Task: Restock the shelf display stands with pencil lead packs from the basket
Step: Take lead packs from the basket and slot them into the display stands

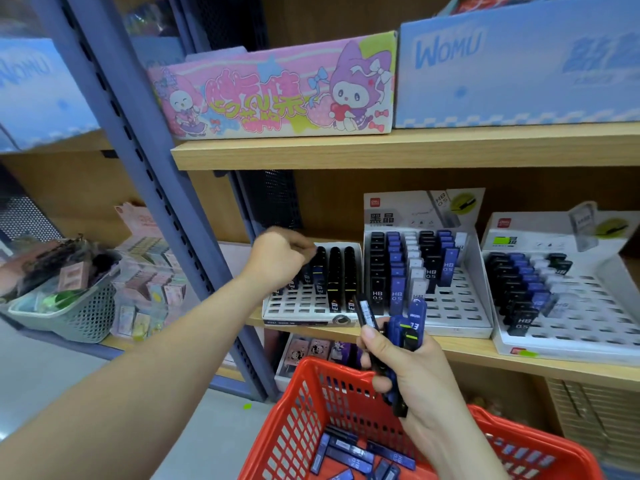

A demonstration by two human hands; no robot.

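While the left hand (280, 261) reaches to the small white slotted display stand (301, 306) at the left end of the wooden shelf (485, 358), its grip pinches the top of a dark blue lead pack (319, 271). That pack stands in a slot beside a row of black ones. The right hand (412, 368) hovers above the red plastic mesh basket (294, 427), its grip clenched round a bundle of blue and black lead packs (405, 327). More loose blue packs (349, 452) lie on the basket floor.

The step in hand looks to be seating one pack in its slot. Next, I judge, the left hand must let go once the pack stands firm, then draw another from the bundle and find a vacant slot. The front rows show plenty, as do the two larger white stands (457, 317) to the right.

How many packs the bundle holds is unclear. The left fingertips sit mostly behind the knuckles. The picture's edges cut off the basket and the rightmost stand.
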